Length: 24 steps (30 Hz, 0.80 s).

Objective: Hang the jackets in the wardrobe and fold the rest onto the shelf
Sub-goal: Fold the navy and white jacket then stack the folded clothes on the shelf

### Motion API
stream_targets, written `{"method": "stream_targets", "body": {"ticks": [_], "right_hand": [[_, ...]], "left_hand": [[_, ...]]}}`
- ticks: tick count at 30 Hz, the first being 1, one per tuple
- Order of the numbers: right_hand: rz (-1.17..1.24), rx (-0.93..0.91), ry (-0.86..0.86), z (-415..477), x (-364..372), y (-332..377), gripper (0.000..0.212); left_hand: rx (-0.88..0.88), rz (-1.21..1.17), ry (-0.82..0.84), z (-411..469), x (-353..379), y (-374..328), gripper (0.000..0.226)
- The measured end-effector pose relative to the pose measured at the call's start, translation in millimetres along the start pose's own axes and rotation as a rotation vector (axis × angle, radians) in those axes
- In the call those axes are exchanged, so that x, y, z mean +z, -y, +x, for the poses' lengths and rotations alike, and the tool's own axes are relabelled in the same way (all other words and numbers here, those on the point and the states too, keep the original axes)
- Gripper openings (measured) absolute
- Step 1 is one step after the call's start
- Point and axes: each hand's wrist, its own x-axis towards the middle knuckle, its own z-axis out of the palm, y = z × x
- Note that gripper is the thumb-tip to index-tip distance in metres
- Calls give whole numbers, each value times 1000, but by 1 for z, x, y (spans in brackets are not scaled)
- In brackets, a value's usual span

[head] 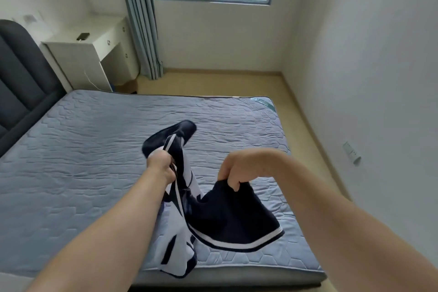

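Trouble could easily start here, tbh. At the moment a navy-and-white soft fabric garment with white stripe trim point(227, 218) is held up over the blue-grey quilted mattress point(83, 149), close to its near edge and roughly midway along it. A bunched, white-striped part is clenched in the left hand point(160, 165), and a fold of the navy cloth is pinched between thumb and fingers of the right hand point(239, 170). The lower white part is draped onto the mattress right at the near edge, and a navy piece is flopped out beyond the left hand, toward the middle of the mattress.

Whether it's a jacket or something to be folded can't really be told, since it's too crumpled. So that's the first thing that could be got wrong: sorted by guesswork, it gets put in the wrong place. Second, random bunches are gripped rather than shoulders or hem, so a twisted or inside-out mess could be produced when it's shaken out. Third, the tail by the near edge could be dragged off onto the pale wood-look floor point(213, 83) if one pinch is lost.
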Motion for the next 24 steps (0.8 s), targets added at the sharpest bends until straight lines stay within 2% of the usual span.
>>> {"method": "stream_targets", "body": {"ticks": [2, 6, 9, 10, 11, 13, 15, 16, 18, 19, 22, 24], "right_hand": [[60, 23, -4, 7, 7, -2, 42], [181, 114, -190, 37, 11, -16, 30], [94, 274, -307, 58, 17, -28, 47], [137, 305, -374, 62, 21, -29, 55], [220, 297, -433, 69, 24, -31, 60], [584, 129, -540, 72, 25, -25, 55], [790, 16, -692, 75, 22, -21, 47], [757, -2, -705, 73, 20, -21, 42], [527, 19, -715, 73, 20, -24, 15], [488, 6, -727, 69, 22, -23, 7], [601, -1, -802, 68, 24, -24, 16], [566, -7, -848, 69, 26, -22, 19]], "left_hand": [[53, 1, 122, -10, 6, -12, 35], [257, 168, 445, -56, 21, -41, 42], [297, 243, 646, -94, 30, -63, 44], [272, 247, 706, -104, 31, -69, 41], [240, 256, 771, -112, 32, -77, 37], [228, 312, 878, -127, 31, -91, 28], [316, 404, 921, -135, 27, -102, 23], [374, 451, 926, -136, 24, -106, 23], [493, 554, 887, -133, 18, -113, 30], [553, 620, 843, -130, 14, -115, 35], [692, 809, 728, -121, 6, -110, 42], [760, 902, 725, -120, 8, -100, 40]]}}
